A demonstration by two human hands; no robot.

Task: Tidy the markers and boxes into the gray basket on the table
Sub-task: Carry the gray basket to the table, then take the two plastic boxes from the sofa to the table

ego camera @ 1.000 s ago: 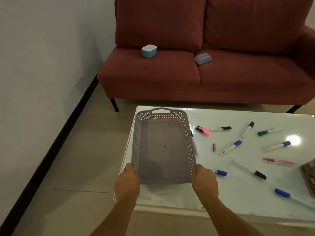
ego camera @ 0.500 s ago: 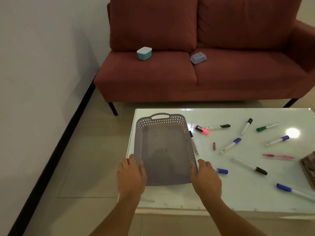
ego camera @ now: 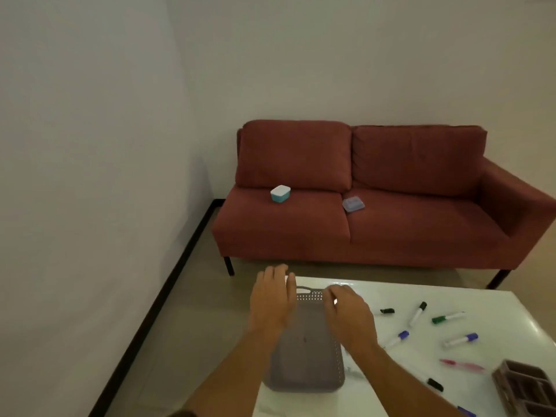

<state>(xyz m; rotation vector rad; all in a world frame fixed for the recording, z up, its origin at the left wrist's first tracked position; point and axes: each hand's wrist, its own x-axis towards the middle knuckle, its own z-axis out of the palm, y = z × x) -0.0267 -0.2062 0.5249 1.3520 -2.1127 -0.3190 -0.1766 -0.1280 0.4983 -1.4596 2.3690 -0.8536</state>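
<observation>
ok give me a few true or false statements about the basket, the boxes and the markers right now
1. The gray basket holds no markers. True.
2. The teal box with the white lid sits on the table. False: it rests on the red sofa, on the left seat cushion.
3. Both hands grip markers. False: the left hand and right hand are open over the basket's far end, holding nothing.
4. A clear lidded box lies on the sofa. True.
5. The green-capped marker is inside the basket. False: it lies on the white table, right of the basket.
</observation>
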